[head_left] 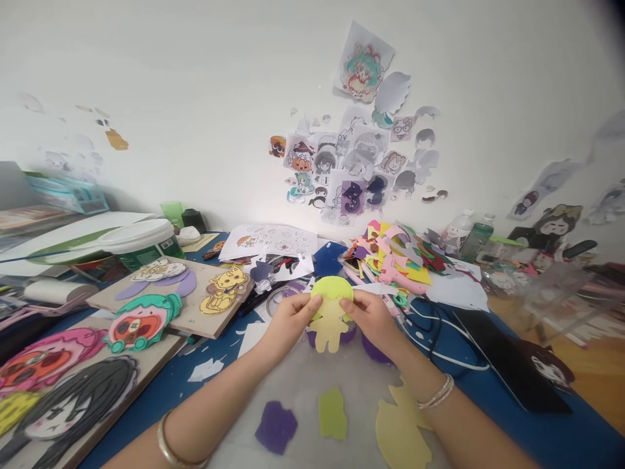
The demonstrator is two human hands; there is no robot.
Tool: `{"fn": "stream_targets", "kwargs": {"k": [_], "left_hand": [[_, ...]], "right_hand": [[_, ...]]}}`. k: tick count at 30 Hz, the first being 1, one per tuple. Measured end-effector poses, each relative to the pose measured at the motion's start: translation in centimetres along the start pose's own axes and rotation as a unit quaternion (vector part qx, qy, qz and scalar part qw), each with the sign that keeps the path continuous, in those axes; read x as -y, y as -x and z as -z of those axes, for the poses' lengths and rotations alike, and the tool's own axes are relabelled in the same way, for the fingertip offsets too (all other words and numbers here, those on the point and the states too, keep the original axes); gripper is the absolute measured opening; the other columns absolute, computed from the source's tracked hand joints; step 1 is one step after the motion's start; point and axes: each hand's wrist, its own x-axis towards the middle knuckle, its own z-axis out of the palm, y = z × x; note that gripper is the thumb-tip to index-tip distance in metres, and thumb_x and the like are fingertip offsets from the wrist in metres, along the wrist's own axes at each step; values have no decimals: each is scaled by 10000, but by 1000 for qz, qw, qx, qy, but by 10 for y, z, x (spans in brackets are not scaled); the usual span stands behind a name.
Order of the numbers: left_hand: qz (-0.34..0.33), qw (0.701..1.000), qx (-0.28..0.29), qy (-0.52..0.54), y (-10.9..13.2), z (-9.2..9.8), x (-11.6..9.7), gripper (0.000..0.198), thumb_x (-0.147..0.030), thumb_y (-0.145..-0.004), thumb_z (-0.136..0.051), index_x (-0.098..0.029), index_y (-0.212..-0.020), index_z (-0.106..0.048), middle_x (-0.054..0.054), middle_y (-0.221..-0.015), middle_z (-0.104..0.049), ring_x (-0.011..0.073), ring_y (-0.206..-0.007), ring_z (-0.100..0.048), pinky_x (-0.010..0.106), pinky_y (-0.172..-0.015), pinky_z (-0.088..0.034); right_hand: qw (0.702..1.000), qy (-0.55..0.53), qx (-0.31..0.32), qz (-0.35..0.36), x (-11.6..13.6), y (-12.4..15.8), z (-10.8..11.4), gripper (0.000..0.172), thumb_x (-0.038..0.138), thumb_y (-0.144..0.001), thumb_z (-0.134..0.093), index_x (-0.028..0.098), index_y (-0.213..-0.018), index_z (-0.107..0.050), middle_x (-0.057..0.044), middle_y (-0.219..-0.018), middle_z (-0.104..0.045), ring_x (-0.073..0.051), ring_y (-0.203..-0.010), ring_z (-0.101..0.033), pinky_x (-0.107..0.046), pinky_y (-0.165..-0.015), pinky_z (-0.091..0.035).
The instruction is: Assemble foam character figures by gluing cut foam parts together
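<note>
Both my hands hold up a small foam doll figure (331,311) with a lime green round head and a pale yellow body. My left hand (289,323) pinches its left side, fingers closed. My right hand (372,317) pinches its right side, fingers closed too. Below my wrists, loose foam cut-outs lie on a translucent sheet (303,384): a purple piece (276,426), a lime green piece (333,413) and a pale yellow body shape (400,430). Purple foam (371,350) shows behind the doll.
Wooden boards (195,319) at left carry finished foam characters. A pile of coloured foam scraps (398,257) lies behind. A white-lidded green tub (139,242), bottles (463,236), a roll of tape (280,296), a dark tablet (508,365) with white cable, and drawings on the wall (342,169) surround the blue table.
</note>
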Motion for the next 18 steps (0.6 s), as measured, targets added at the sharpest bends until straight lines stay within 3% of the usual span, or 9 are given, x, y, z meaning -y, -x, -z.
{"fn": "stream_targets", "kwargs": {"k": [5, 10, 18], "left_hand": [[-2, 1000, 14, 5, 2, -1, -4, 402, -536, -753, -527, -143, -724, -603, 15, -659, -609, 133, -592, -534, 227, -554, -413], [46, 999, -13, 22, 6, -5, -13, 366, -466, -690, -639, -138, -855, -630, 40, -746, -655, 154, -644, -571, 222, -546, -427], [61, 996, -13, 58, 9, -7, -17, 343, -447, -673, -661, -138, -818, -628, 31, -707, -653, 153, -616, -573, 227, -539, -430]], "right_hand": [[1000, 12, 8, 17, 0, 2, -1, 370, 502, -795, -489, 149, -730, -580, -16, -652, -527, -140, -610, -471, -251, -556, -388], [997, 42, 41, 56, -1, 3, -7, 357, 469, -829, -462, 159, -671, -540, -6, -638, -485, -133, -620, -437, -244, -549, -345], [996, 44, 48, 58, 0, 4, -8, 370, 475, -835, -449, 166, -643, -514, -4, -630, -474, -135, -618, -433, -253, -564, -340]]}}
